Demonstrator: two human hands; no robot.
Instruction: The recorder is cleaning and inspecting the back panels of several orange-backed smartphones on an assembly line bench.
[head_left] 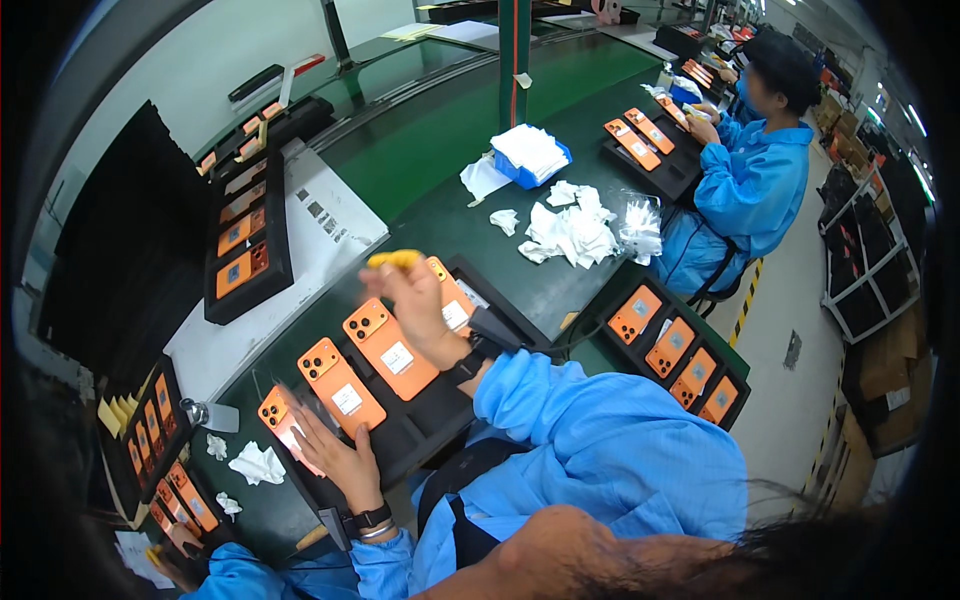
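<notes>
My left hand lies with its fingers stretched out over the leftmost orange phone in a black foam tray. A clear film-like edge shows beside its fingers; whether they grip it I cannot tell. My right hand is raised above the tray, with yellow covers at its fingertips. Motion smears some of its fingers. Two more orange phones, one nearer left and one in the middle, lie back up with white labels. Partly behind my right wrist is another orange phone.
Crumpled white wipes and a blue box of wipes are beyond the tray. Another phone tray is at right, a tall one at left. Co-workers sit at the right and lower left. A bottle stands left.
</notes>
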